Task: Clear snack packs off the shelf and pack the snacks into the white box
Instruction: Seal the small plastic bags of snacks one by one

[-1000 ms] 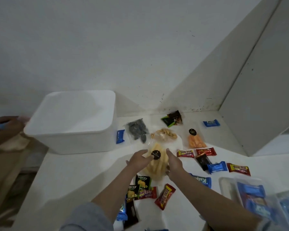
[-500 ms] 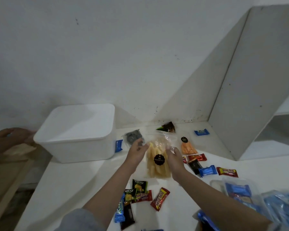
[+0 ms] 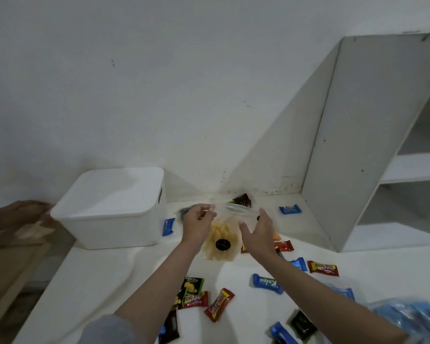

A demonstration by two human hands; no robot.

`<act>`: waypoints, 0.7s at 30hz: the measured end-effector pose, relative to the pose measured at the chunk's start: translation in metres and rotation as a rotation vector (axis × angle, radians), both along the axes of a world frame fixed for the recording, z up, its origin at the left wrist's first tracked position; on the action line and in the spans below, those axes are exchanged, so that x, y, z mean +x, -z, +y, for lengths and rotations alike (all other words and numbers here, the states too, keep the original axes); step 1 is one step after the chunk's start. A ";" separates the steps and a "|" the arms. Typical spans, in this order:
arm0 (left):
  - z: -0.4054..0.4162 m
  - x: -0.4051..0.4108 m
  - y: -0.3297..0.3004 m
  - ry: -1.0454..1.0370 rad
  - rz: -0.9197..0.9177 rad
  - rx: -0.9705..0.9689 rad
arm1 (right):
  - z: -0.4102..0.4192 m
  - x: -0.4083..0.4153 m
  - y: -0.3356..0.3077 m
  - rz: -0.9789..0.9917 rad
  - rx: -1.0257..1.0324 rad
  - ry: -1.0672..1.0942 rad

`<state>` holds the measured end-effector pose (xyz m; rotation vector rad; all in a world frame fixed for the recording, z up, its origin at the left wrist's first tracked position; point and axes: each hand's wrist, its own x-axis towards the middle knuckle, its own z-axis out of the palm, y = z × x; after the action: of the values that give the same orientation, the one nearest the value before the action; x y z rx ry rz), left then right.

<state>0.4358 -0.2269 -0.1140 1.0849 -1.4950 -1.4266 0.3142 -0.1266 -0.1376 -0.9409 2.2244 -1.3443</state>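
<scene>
A plain white wall with a few dark specks backs a white table [image 3: 104, 274], and a white shelf unit [image 3: 358, 145] stands at the right, its visible compartments bare. The white box [image 3: 109, 209] sits at the table's back left. Just right of it lies a blue wrapper [image 3: 168, 226], partly hidden by the left hand [image 3: 197, 225].

Both hands are raised over the table's middle. The left hand's fingers are pinched on the top edge of a clear bag of yellow chips [image 3: 221, 240] with a round black label. The right hand [image 3: 257, 232] is spread, fingers apart, against the bag's right side; whether it grips the film I cannot tell.

Behind the bag lie a dark pack [image 3: 242, 200] near the wall and a blue Kalpe pack [image 3: 290, 209]. Nearer are red wrappers [image 3: 283, 245], another blue Kalpe pack [image 3: 268, 283], a red and yellow bar [image 3: 219, 304] and a green and black Nextar pack [image 3: 191, 289]. Blue packs in clear plastic [image 3: 412, 316] are cut off at the lower right and blurred. At the far left edge, another person's hand [image 3: 23, 212] rests, blurred.
</scene>
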 end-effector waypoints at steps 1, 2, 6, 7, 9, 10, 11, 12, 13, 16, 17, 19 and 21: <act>0.002 -0.003 -0.001 0.012 -0.016 -0.024 | 0.002 -0.005 -0.004 0.156 -0.008 0.010; 0.004 -0.005 -0.003 0.025 -0.031 -0.048 | 0.003 -0.010 -0.008 0.286 -0.020 0.005; 0.016 -0.016 -0.010 0.061 -0.078 -0.141 | 0.002 -0.032 -0.024 0.542 -0.014 -0.156; 0.019 -0.019 -0.012 0.067 -0.086 -0.157 | 0.000 -0.036 -0.028 0.545 0.009 -0.221; 0.026 -0.024 -0.014 0.078 -0.100 -0.186 | 0.000 -0.042 -0.034 0.532 0.005 -0.316; 0.030 -0.026 -0.016 0.079 -0.101 -0.201 | -0.001 -0.045 -0.036 0.526 -0.021 -0.340; 0.033 -0.027 -0.017 0.077 -0.104 -0.213 | -0.002 -0.047 -0.036 0.520 -0.046 -0.356; 0.035 -0.029 -0.019 0.075 -0.111 -0.226 | -0.002 -0.049 -0.036 0.514 -0.071 -0.368; 0.037 -0.030 -0.021 0.077 -0.122 -0.239 | -0.002 -0.051 -0.036 0.509 -0.100 -0.379; 0.037 -0.031 -0.024 0.119 -0.150 -0.300 | -0.003 -0.055 -0.039 0.503 -0.166 -0.403; 0.036 -0.031 -0.024 0.134 -0.161 -0.323 | -0.003 -0.056 -0.040 0.502 -0.174 -0.411; 0.036 -0.030 -0.026 0.153 -0.178 -0.351 | -0.002 -0.058 -0.043 0.505 -0.181 -0.428; 0.037 -0.029 -0.030 0.173 -0.178 -0.364 | 0.000 -0.061 -0.046 0.524 -0.178 -0.441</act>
<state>0.4068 -0.1902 -0.0837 0.8901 -1.9267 -1.1292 0.2534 -0.1266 -0.0914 -1.9011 2.0610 -1.1917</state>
